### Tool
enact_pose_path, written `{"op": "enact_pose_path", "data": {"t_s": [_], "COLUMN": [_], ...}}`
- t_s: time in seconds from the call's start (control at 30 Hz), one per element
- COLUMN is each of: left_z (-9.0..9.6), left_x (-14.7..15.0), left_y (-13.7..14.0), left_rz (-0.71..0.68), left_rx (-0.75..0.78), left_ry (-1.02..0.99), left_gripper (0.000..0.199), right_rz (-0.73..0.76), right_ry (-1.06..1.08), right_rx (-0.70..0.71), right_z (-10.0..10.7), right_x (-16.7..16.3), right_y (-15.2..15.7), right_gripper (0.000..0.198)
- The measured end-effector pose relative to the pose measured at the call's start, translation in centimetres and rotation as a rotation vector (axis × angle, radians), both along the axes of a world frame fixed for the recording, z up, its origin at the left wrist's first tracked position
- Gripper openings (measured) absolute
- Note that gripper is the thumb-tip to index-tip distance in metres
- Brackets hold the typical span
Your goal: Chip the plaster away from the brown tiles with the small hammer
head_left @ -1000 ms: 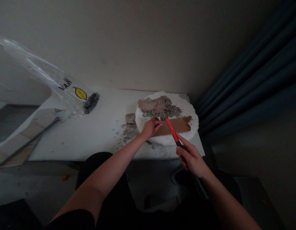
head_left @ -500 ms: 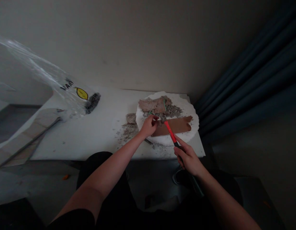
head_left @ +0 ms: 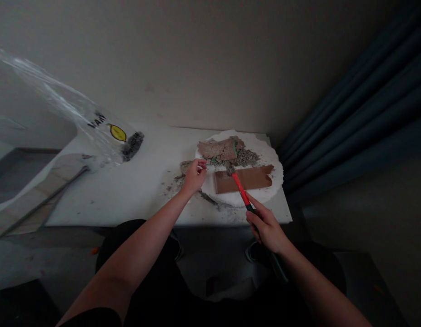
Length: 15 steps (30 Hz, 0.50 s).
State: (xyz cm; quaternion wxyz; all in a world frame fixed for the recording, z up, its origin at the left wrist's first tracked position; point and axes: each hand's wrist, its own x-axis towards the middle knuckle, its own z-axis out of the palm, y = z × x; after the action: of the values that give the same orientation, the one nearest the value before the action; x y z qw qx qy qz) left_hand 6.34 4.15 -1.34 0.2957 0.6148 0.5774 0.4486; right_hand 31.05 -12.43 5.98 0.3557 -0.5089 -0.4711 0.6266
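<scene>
My right hand [head_left: 265, 225] is wrapped round the red and black handle of a hammer [head_left: 242, 188]. Its grey, dusty head rests by the upper edge of a brown cardboard strip [head_left: 244, 180], near crumbled pieces. My left hand [head_left: 194, 176] is at the left rim of the white, rough-edged round slab [head_left: 277, 170], fingers curled in towards the thumb; anything between them is too small to make out. Behind the hammer head lies a cracked, brownish clay-like chunk [head_left: 215, 149] with green bits, beside grey rubble [head_left: 246, 156].
The white table [head_left: 135, 190] carries scattered grey crumbs near the slab. A clear plastic bag [head_left: 104, 131] with a yellow print is at the left, beside a long dark rod [head_left: 53, 195]. A wall stands behind; a dark blue curtain [head_left: 360, 118] hangs at right.
My left hand has moved left, away from the hammer head and the cardboard strip, to the slab's left rim. The hammer head has shifted slightly left, still in my right hand.
</scene>
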Motion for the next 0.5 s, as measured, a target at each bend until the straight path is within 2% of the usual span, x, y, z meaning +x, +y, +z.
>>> {"op": "enact_pose_path", "data": {"t_s": [0.1,0.2,0.27,0.37,0.43,0.5], "left_z": [-0.4,-0.7,-0.8,-1.2,-1.8,-2.6], "left_x": [-2.1,-4.4,-5.8,-7.1,-7.0,-6.2], "left_y": [-0.2,-0.7,-1.2,-2.3,-3.3,-4.5], "left_rz": [0.109,0.207,0.18,-0.01,-0.223,-0.464], "left_rx": [-0.016,-0.092,-0.187,-0.318,-0.334,-0.289], "left_ry": [0.043,0.178,0.345,0.587,0.699,0.784], "left_gripper": [0.028,0.018,0.012,0.009,0.01,0.012], "right_rz": [-0.007,0.013,0.006,-0.088,-0.166,-0.219], "right_ry": [-0.018,-0.045,-0.044,-0.037,-0.049,-0.06], "right_rx": [0.027,-0.016,-0.026,0.038,0.101,0.126], "right_z": [-0.2,-0.3,-0.1,0.6,0.8,0.6], "right_x": [0.1,0.6,1.2,2.3,3.2,3.9], "right_y": [0.0,0.2,0.4,1.0,1.6,2.3], "right_gripper": [0.066,0.067,0.067,0.067,0.07,0.072]}}
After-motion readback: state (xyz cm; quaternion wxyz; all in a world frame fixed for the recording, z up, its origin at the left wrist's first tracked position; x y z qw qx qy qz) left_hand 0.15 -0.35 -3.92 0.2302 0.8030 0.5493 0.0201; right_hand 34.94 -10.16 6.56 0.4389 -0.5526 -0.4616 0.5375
